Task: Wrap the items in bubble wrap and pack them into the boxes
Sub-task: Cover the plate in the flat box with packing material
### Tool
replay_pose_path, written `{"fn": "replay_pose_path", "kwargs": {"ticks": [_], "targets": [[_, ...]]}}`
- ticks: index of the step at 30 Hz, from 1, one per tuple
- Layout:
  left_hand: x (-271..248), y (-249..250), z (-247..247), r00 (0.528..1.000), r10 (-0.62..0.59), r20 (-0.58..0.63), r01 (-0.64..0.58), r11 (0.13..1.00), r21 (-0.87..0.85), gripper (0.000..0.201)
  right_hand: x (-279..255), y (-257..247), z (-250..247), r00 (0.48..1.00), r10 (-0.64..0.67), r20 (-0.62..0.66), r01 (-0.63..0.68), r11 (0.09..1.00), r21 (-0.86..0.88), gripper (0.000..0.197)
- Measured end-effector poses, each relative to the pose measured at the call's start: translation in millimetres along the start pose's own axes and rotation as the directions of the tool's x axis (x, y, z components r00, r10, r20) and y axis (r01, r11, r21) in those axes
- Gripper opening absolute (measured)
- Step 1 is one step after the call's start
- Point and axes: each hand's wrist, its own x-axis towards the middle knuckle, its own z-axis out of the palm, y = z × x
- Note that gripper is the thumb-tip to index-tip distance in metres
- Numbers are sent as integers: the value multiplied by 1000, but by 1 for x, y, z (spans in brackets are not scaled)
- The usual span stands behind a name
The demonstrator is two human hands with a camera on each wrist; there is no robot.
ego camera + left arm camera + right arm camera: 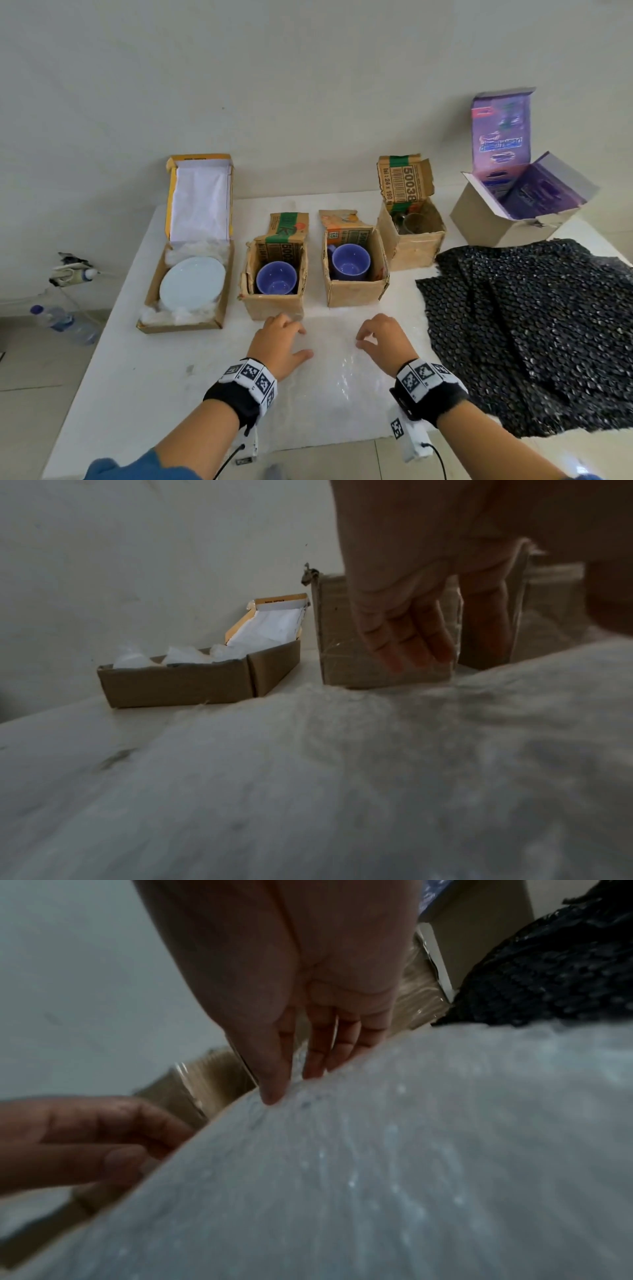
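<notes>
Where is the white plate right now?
In the head view the white plate lies in the open flat box at the table's left, on white padding, just left of the nearest box holding a purple cup.

— What's on the white table in front of me?

— A clear bubble wrap sheet lies flat at my edge. Take it as the landmark.

— And beyond it?

— Just past its far edge stand two small cardboard boxes, side by side. Left of those sits the flat plate box, lid up. Farther back and right is a third small box, then a larger grey box with purple flaps.

— To the sheet's right?

— A black bubble wrap sheet, rumpled, just beside it.
</notes>
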Motion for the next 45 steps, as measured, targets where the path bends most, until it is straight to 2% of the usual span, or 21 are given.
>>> {"fn": "replay_pose_path", "kwargs": {"ticks": [2, 4, 7, 12, 14, 16, 18, 20, 23, 25, 26, 28, 29, 31, 33, 36, 38, 39, 41, 42, 45], "targets": [[-2, 12, -9, 997, 36, -61, -44, 990, -134, 57, -2, -6, -16, 997, -76, -16, 76, 997, 26, 8], [-2, 25, -23, 991, 63, -115, -95, 950, -299, 54, -2, -16, -40, 983, -184, 19, 182, 982, 55, 15], [5, 41, -48, 980, 97, -172, -165, 881, -443, 52, -8, -41, -85, 932, -361, 21, 358, 929, 99, 11], [21, 58, -98, 993, 78, -94, -122, 689, -714, 34, -10, -77, -145, 889, -453, -72, 457, 886, 75, 7], [24, 63, -117, 990, 63, -129, -139, 639, -757, 28, -3, -82, -157, 909, -387, -154, 395, 918, 29, 18], [28, 65, -133, 974, 42, -221, -196, 640, -743, 26, 4, -80, -164, 933, -229, -277, 252, 966, 51, 54], [30, 69, -147, 948, 3, -319, -252, 620, -743, 24, 8, -76, -166, 923, -45, -383, 126, 974, 190, 91], [32, 71, -159, 918, -40, -394, -309, 549, -776, 14, 9, -72, -166, 936, 97, -338, 35, 931, 363, 110], [34, 70, -170, 886, -141, -441, -328, 482, -812, 4, 9, -74, -160, 972, 207, -114, -117, 839, 532, 105], [39, 64, -171, 852, -234, -468, -307, 500, -810, 8, 9, -79, -156, 977, 212, -27, -135, 709, 692, 96], [42, 59, -171, 829, -289, -479, -286, 516, -808, 16, 10, -81, -156, 981, 192, -3, -116, 608, 786, 94], [44, 51, -171, 789, -386, -478, -247, 513, -822, 42, 12, -83, -160, 993, 114, 16, -62, 410, 910, 91], [43, 49, -173, 776, -407, -483, -236, 522, -820, 56, 13, -84, -164, 998, 62, 6, -30, 384, 923, 88], [38, 44, -176, 791, -349, -502, -230, 591, -773, 85, 15, -91, -171, 999, -30, -21, 32, 455, 890, 78], [26, 43, -181, 858, -193, -476, -185, 747, -638, 105, 18, -101, -175, 995, -81, -62, 98, 593, 799, 59], [15, 36, -184, 928, -24, -371, -59, 976, -209, 108, 25, -121, -180, 986, -142, -90, 166, 752, 638, 40], [17, 29, -184, 930, 21, -366, 20, 994, 109, 99, 29, -137, -181, 978, -197, -74, 201, 775, 600, 36], [18, 28, -184, 926, 52, -374, 17, 983, 181, 97, 31, -146, -180, 972, -225, -66, 219, 771, 598, 34], [24, 23, -184, 930, 102, -352, -47, 986, 161, 96, 39, -165, -178, 963, -264, -55, 242, 758, 605, 33], [25, 21, -184, 936, 110, -334, -88, 993, 81, 90, 44, -175, -175, 961, -271, -59, 250, 753, 608, 34], [29, 4, -185, 925, 44, -377, -158, 948, -275, 45, 69, -197, -162, 951, -240, -197, 309, 784, 538, 43]]}}
